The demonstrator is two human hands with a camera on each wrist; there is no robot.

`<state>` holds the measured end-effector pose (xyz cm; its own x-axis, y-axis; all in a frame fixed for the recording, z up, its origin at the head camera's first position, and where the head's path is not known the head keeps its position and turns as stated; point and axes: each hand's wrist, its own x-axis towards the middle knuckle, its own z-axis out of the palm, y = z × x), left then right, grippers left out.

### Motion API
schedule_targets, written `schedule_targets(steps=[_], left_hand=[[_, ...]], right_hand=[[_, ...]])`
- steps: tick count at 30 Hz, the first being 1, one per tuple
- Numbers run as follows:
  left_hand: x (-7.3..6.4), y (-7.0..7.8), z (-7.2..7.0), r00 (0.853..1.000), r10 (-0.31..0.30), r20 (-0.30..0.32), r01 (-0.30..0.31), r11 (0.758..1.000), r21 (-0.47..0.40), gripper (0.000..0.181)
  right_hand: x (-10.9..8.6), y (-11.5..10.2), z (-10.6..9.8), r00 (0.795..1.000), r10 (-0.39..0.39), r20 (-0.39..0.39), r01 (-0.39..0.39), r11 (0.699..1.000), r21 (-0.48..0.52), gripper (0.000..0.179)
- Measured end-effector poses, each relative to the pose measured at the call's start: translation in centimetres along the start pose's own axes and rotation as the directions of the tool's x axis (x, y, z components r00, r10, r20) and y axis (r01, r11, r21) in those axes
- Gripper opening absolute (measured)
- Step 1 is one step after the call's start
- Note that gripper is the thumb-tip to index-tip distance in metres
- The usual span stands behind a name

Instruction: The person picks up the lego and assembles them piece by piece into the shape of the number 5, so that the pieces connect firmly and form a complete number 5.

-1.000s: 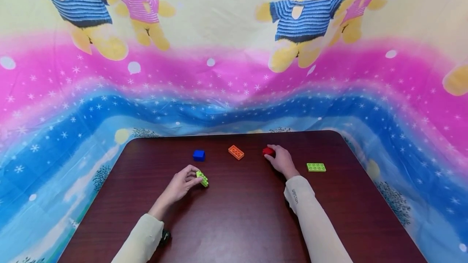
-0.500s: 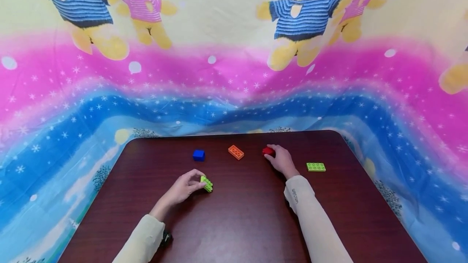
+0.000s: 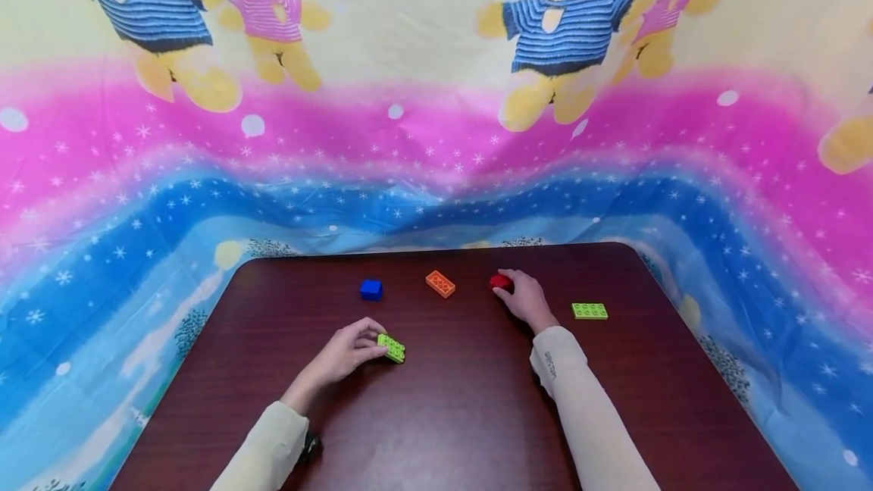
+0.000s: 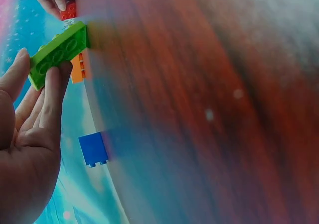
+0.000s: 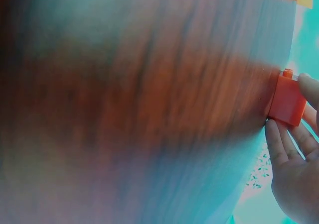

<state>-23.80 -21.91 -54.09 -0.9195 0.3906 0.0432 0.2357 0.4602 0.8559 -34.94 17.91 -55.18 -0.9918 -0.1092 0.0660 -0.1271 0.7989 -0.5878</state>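
Note:
My left hand (image 3: 348,352) pinches a light green toy building brick (image 3: 392,348) between thumb and fingers, left of the table's middle. In the left wrist view the hollow underside of this green brick (image 4: 60,55) faces the camera. Toward the far side, my right hand (image 3: 527,299) holds a red building brick (image 3: 499,283) at the tabletop. The right wrist view has the red brick (image 5: 287,100) with thumb on one side and fingers on the other, a stud showing on it. Beyond the left hand stands a blue brick (image 3: 371,290).
An orange brick (image 3: 440,284) lies hollow side up between the blue and red ones. Right of the right hand sits another light green brick (image 3: 589,311), studs up. The dark wooden table (image 3: 436,415) is bordered by a printed cloth (image 3: 423,142) behind and at the sides.
The left hand has shifted slightly right and nearer with its green brick, which has turned so its studs face more upward. My right hand and the red brick have stayed in place.

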Motion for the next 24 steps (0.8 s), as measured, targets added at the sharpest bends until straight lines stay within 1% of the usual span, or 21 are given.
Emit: schedule_targets(steps=[4,12,19,24], left_hand=[[-0.1,0.2,0.1,1.0,0.018,0.015,-0.019,0.999,0.05,0.025],[-0.1,0.7,0.5,0.998,0.062,0.032,-0.065,0.99,0.122,0.025],[0.2,1.0,0.7,0.998,0.037,0.057,-0.046,0.984,0.17,0.025],[0.4,1.0,0.8,0.996,0.058,0.066,-0.071,0.973,0.218,0.025]], right_hand=[[0.0,0.0,-0.1,1.0,0.004,0.002,-0.004,1.0,-0.001,0.057],[0.0,0.0,-0.2,1.0,0.001,-0.001,-0.001,1.0,-0.001,0.057],[0.2,0.2,-0.2,1.0,-0.001,-0.008,0.001,1.0,-0.003,0.057],[0.4,0.1,-0.4,1.0,-0.015,-0.015,0.015,1.0,-0.022,0.056]])
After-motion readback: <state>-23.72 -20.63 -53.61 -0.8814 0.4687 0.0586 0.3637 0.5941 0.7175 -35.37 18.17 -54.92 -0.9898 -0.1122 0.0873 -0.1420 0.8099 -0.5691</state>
